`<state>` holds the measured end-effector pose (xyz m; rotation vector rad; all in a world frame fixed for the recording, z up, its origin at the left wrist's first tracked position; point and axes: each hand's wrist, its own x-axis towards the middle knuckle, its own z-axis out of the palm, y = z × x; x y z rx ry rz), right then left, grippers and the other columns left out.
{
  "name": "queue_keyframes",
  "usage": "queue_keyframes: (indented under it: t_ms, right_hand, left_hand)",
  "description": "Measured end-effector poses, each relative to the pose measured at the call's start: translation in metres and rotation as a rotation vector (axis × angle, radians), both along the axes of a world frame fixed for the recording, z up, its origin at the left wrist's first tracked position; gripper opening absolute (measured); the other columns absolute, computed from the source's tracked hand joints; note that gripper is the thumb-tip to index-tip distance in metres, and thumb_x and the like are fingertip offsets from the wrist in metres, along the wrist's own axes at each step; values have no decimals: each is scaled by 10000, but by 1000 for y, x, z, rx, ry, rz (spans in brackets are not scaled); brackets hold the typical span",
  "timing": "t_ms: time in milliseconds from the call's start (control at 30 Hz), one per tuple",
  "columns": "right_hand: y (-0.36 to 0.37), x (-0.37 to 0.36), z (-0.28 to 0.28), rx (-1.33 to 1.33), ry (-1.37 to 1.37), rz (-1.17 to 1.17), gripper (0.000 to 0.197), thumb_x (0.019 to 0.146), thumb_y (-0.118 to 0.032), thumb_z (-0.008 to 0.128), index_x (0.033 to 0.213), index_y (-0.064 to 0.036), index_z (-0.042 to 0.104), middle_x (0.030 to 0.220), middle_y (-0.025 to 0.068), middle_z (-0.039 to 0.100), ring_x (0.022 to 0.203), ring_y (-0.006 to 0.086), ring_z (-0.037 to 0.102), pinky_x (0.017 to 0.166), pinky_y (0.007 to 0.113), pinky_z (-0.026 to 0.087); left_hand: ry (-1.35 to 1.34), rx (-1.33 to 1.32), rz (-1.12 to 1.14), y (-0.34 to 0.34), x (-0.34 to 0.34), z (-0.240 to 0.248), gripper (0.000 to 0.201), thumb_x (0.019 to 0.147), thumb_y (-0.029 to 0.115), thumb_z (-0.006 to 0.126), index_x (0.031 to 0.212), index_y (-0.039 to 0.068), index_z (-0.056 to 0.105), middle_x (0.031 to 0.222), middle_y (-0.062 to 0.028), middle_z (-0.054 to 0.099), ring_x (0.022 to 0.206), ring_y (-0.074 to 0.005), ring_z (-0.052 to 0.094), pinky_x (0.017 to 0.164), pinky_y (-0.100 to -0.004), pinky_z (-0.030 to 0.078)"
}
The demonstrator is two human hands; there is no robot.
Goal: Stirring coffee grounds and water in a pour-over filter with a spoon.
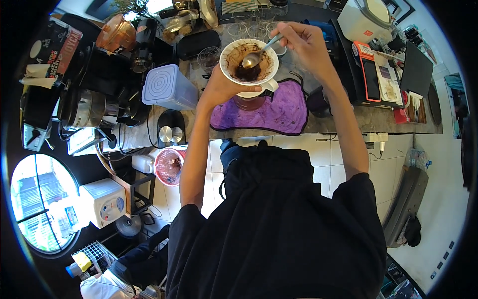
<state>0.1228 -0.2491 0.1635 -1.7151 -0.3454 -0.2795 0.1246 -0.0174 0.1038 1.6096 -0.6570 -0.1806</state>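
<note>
My left hand (224,87) grips a white cone-shaped coffee dripper (249,62) from below, holding it above the counter. A paper filter with dark wet coffee grounds (245,72) lines its inside. My right hand (303,42) pinches the handle of a metal spoon (255,57), whose bowl sits inside the dripper over the grounds. Below the dripper, a glass server (249,102) stands on a purple cloth mat (279,112).
A translucent lidded box (167,87) and a small black scale (171,130) stand left of the mat. Grinders and kettles crowd the far left. Glasses (209,57) line the counter's back. A pink bin (168,167) sits on the floor below the counter's edge.
</note>
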Motion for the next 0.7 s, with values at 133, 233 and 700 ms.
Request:
queue_keyframes:
  t_ms: [133,233,700]
  right_hand:
    - [-3,6,16,-145,-103,22,303,998,-276,594,951,-15,742,687,-21,585,652,30,500,570,199,362]
    - [-5,16,8,-221,-135,35,308,998,-277,590,952,-12,741,687,-17,585,656,32,505,576,203,370]
    - [-8,9,-13,76,137,79,317,1007,-294,583,980,-25,749,712,-36,586,642,20,471,583,181,348]
  left_hand:
    - [12,53,14,0,-2,4,873,614,66,939,1355,11,481,1288,-86,599,1170,-174,579,1023,-352,477]
    - [39,-62,18,-3,-4,6,828,580,125,957,1290,8,547,1225,-75,645,1102,-163,606,996,-326,478]
    - [18,6,-17,1,1,-1,858,618,61,935,1348,7,490,1287,-84,602,1151,-171,587,1018,-341,477]
